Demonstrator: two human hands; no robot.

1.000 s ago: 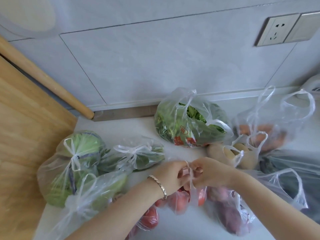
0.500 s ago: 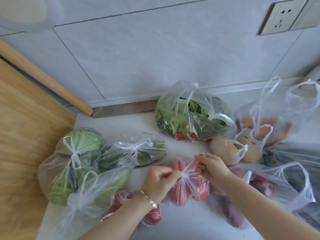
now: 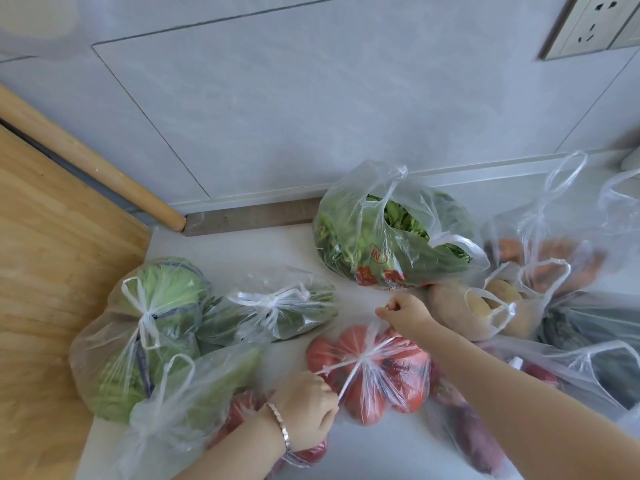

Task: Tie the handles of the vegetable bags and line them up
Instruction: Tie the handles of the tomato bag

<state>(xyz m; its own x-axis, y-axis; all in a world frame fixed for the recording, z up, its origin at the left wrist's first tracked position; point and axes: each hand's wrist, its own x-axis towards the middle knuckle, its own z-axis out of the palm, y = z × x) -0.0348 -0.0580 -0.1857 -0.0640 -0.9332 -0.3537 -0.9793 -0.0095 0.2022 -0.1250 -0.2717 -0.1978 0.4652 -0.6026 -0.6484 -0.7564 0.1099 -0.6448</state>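
A clear bag of tomatoes lies on the white counter in front of me. My left hand grips one handle end at the bag's near left. My right hand pinches the other handle end at the bag's far side. The two handle strips are stretched taut apart and cross in a knot over the tomatoes. Knotted bags lie to the left: a cabbage bag and a bag of dark greens.
A bag of leafy greens sits with loose handles by the wall. Potato and carrot bags lie at the right, dark vegetable bags nearer. A wooden board stands at the left. A wall socket is top right.
My hands were together over the tomato bag, working the handles. They have since pulled apart, left toward me and right away, drawing the handles tight into a knot.
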